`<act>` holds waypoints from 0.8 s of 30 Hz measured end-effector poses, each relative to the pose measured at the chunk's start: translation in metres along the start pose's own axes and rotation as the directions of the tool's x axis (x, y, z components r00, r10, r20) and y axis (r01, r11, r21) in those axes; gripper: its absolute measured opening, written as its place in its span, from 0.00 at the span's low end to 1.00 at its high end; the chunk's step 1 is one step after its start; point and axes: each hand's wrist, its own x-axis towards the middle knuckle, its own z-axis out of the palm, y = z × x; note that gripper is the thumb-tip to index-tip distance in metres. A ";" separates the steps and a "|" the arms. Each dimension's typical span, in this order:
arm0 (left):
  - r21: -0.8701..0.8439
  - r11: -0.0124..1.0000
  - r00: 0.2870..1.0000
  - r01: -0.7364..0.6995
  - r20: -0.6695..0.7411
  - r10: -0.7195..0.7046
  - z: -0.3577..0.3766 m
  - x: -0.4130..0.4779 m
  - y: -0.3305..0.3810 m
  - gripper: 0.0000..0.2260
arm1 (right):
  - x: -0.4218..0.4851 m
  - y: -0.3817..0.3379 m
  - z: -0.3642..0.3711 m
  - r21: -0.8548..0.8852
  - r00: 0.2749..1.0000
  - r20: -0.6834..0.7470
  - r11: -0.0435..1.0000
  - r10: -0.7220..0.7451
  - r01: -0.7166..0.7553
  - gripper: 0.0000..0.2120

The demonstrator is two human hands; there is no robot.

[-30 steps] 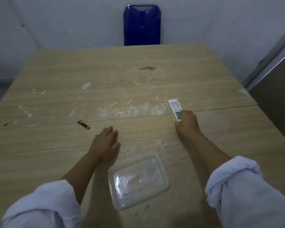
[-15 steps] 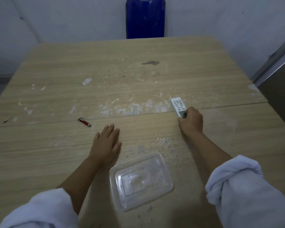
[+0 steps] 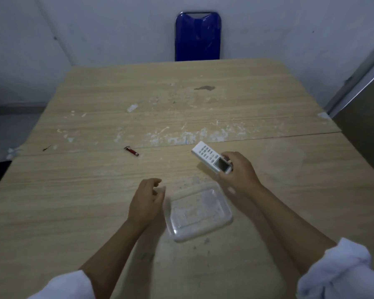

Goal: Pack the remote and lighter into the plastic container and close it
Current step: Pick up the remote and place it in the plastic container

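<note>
Right grip [image 3: 235,169] clasps the remote [image 3: 211,157] above table; left grip [image 3: 147,200] loosely curled, empty

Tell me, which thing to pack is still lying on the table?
The small red lighter, lying alone on the table. The white remote is held up in the right hand.

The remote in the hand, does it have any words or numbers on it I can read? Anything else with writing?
No text can be read anywhere.
Remote, held in the right hand: its buttons and small screen show, but any markings are too blurred to read.
Lighter: too small to tell.
Plastic container: clear, no label visible.
Blue chair: no writing visible.
</note>
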 end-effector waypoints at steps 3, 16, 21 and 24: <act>-0.008 0.999 0.998 0.054 0.015 -0.054 0.002 -0.017 -0.003 0.16 | -0.018 -0.006 0.000 -0.120 0.984 0.142 0.985 -0.109 0.127 0.25; -0.195 0.950 0.969 0.243 0.101 -0.227 0.009 -0.034 0.002 0.08 | -0.064 -0.016 0.013 -0.272 0.803 0.545 0.856 -0.239 0.439 0.15; -0.220 0.949 0.971 0.228 0.122 -0.205 0.007 -0.026 0.002 0.07 | -0.061 -0.021 0.018 -0.276 0.783 0.575 0.845 -0.237 0.458 0.14; -0.212 0.950 0.970 0.227 0.132 -0.203 0.007 -0.022 0.001 0.08 | -0.061 -0.022 0.020 -0.296 0.773 0.599 0.839 -0.209 0.456 0.14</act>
